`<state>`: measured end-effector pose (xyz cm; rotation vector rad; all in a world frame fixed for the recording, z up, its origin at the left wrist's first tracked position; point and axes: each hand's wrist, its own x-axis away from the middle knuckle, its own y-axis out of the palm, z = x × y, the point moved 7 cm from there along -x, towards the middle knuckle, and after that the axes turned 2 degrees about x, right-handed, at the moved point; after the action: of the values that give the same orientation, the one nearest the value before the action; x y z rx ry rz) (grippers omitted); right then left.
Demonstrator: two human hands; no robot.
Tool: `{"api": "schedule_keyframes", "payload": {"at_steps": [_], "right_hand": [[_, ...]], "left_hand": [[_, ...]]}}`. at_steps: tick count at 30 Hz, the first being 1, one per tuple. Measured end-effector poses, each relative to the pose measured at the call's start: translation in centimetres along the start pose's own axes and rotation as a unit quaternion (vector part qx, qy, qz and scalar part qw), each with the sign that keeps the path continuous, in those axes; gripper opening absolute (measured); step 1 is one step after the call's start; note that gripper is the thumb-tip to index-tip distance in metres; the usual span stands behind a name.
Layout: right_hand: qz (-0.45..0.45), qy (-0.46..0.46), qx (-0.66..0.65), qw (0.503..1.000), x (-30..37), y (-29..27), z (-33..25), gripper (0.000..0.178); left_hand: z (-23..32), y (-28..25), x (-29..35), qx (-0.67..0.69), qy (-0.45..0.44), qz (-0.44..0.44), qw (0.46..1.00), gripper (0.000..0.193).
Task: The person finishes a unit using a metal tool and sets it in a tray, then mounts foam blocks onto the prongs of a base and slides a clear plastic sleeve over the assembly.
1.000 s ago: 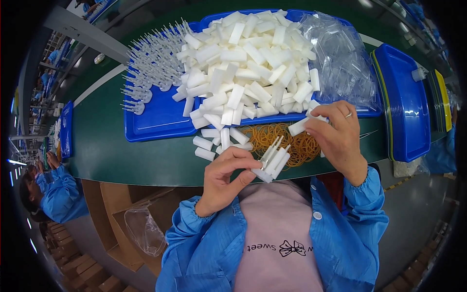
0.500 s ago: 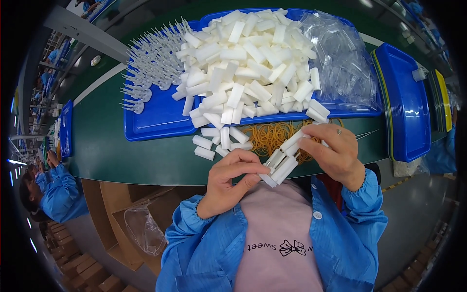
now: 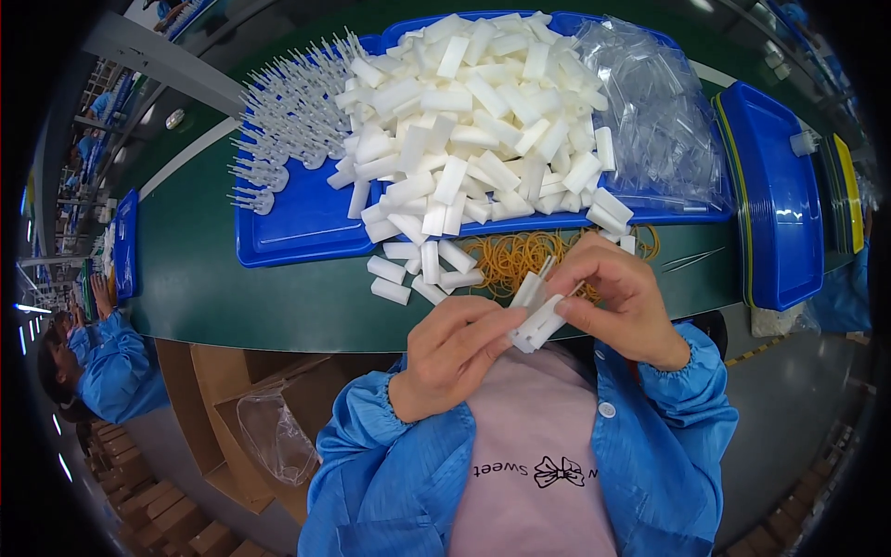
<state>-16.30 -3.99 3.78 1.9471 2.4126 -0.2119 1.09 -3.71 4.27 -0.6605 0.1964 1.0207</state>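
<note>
Your left hand (image 3: 455, 356) pinches base of white block cluster (image 3: 548, 325), close at twelve o'clock, seemingly steadying it; right hand (image 3: 624, 302) grasps far end. White pile (image 3: 473, 121) beyond, probably for easy reach.

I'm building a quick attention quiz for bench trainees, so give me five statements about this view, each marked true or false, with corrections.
1. The left hand has its grip on a white pronged assembly. True.
2. The right hand holds the tweezers-like tool. False: that tool lies on the green table, and the hand is at the assembly.
3. The clear plastic pieces lie to the right of the big pile of white blocks. True.
4. Every loose white block lies in a tray. False: several loose blocks lie on the table.
5. The rubber bands are blue. False: the rubber bands are orange-yellow.
</note>
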Motion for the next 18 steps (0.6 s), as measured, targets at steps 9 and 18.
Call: {"api": "schedule_keyframes", "payload": {"at_steps": [9, 18], "right_hand": [[0.051, -0.032, 0.137, 0.989, 0.3, -1.0, -1.6, 0.029], [0.181, -0.032, 0.57, 0.801, 0.0, -7.1, 0.4, 0.021]], "left_hand": [[-4.1, 0.8, 1.2, 0.194, -0.162, 0.02, 0.967, 0.022], [-3.3, -0.4, 0.5, 0.129, -0.104, 0.047, 0.985, 0.021]]}}
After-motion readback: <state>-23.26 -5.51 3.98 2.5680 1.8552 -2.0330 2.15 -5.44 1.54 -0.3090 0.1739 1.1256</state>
